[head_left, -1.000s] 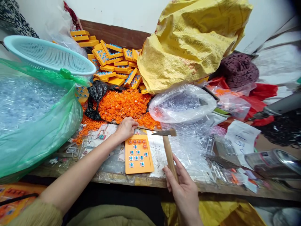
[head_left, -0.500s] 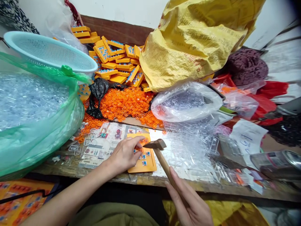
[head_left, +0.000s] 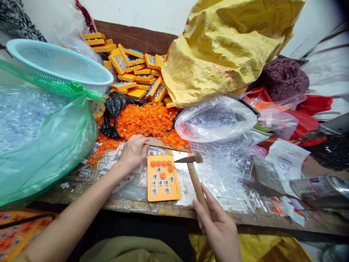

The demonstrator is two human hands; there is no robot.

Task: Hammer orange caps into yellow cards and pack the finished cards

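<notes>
In the head view, my right hand (head_left: 219, 227) is closed round the wooden handle of a hammer (head_left: 196, 182). Its metal head points left, just above the right edge of an orange plastic board (head_left: 164, 194). Several blue-and-white square pieces (head_left: 160, 183) sit on the board, and translucent orange caps (head_left: 163, 175) cover some spots, mostly along its top row. Beyond the board's upper left corner, my left hand (head_left: 134, 152) is at the front edge of a heap of orange caps (head_left: 147, 118). Its fingers are bent together; whatever they hold is hidden.
A green bag of clear pieces (head_left: 62, 145) and a light-blue basket (head_left: 62, 69) stand left. Behind the caps lie stacked orange boards (head_left: 136, 76) beside a yellow sack (head_left: 218, 62). A white bag (head_left: 215, 120) and loose clear plastic parts (head_left: 226, 174) lie right.
My left hand has moved off the board, up and left to the heap of caps, uncovering the board's caps. The hammer has shifted slightly right and up, still in my right hand.
</notes>
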